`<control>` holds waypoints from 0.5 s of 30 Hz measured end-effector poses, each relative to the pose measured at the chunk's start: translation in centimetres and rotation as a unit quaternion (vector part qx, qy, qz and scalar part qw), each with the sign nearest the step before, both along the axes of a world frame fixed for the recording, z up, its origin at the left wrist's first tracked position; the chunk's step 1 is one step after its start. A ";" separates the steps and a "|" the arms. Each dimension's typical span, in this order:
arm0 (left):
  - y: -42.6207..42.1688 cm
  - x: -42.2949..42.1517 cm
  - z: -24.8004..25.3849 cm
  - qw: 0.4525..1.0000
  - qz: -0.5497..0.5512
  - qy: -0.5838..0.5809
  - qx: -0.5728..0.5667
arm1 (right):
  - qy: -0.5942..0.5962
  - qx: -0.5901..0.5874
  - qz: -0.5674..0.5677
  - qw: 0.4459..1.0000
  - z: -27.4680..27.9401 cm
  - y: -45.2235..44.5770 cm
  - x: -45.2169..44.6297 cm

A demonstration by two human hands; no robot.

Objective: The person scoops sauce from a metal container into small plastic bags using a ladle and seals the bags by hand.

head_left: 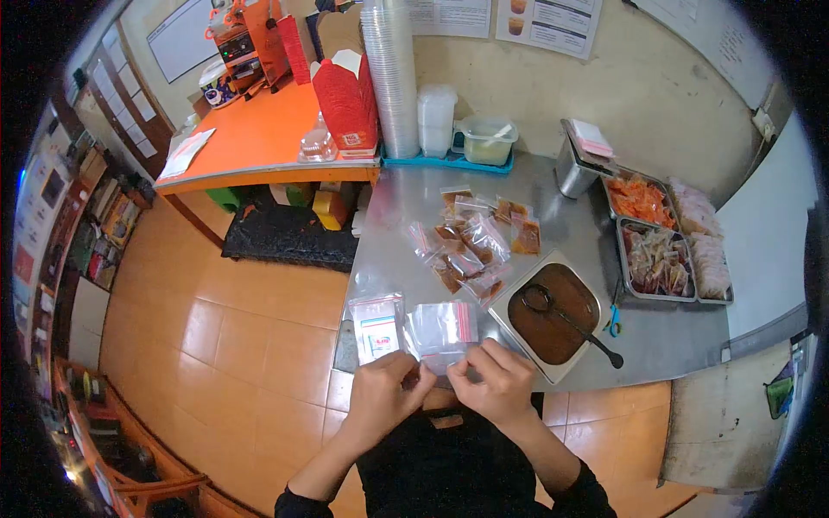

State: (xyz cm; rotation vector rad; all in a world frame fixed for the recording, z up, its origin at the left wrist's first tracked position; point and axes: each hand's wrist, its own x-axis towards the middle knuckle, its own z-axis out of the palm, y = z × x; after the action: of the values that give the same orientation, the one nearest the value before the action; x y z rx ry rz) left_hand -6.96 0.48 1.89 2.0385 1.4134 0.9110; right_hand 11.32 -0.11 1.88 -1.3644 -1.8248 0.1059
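Observation:
At the front edge of the steel table, my left hand [389,390] and my right hand [496,381] are close together, each with its fingers pinched. Whatever lies between the fingertips is too small to make out. Just beyond them lies a stack of clear zip bags [442,330] with red stripes, and to its left a pack of bags [377,326] with a printed label. Filled sauce bags [471,237] are heaped farther back. Right of the bags, a metal tray [553,315] holds brown sauce, with a black ladle [574,321] resting in it.
Blue scissors [614,321] lie right of the sauce tray. Metal trays of small packets [656,259] and an orange filling [640,200] stand at the right. A metal container [576,169], a blue tray [449,161] and stacked clear cups [390,82] are at the back.

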 end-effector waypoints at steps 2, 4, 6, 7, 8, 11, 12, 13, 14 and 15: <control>0.0 0.3 1.3 0.998 0.002 0.049 -0.045 | -0.012 0.013 -0.008 1.000 0.3 0.1 -0.2; 0.3 1.2 2.6 0.996 0.077 -0.050 0.001 | 0.030 0.042 0.003 0.999 0.7 0.9 -0.2; 1.0 0.8 1.6 0.998 -0.012 -0.001 0.063 | 0.072 0.066 0.016 0.995 0.8 0.8 -0.1; 0.9 1.0 1.2 0.994 -0.095 -0.050 0.029 | 0.094 0.045 0.038 0.994 0.9 0.6 0.2; 0.9 1.2 1.2 0.979 -0.177 -0.098 -0.005 | 0.115 0.025 0.061 0.991 1.1 0.4 0.5; 1.0 1.3 1.1 0.984 -0.141 -0.099 -0.033 | 0.117 0.031 0.025 0.992 2.0 -0.3 1.7; 1.3 1.3 0.9 0.988 -0.114 -0.099 -0.039 | 0.117 0.031 0.024 0.992 2.1 -0.5 1.8; 1.5 1.7 0.7 0.991 -0.095 -0.097 -0.002 | 0.105 0.030 0.008 0.994 2.1 -0.9 1.9; 1.3 2.2 1.0 0.990 -0.097 -0.098 -0.002 | 0.093 0.030 -0.008 0.995 2.1 -1.2 2.0; 1.1 2.7 1.7 0.994 -0.064 0.042 0.083 | 0.093 0.030 -0.010 0.995 1.9 -1.4 2.0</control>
State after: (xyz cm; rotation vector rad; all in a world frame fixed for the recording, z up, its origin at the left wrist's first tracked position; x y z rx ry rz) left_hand -4.26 1.56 3.63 2.2866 1.2693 0.9235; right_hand 13.30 -1.56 3.83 -1.2861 -1.6459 0.1606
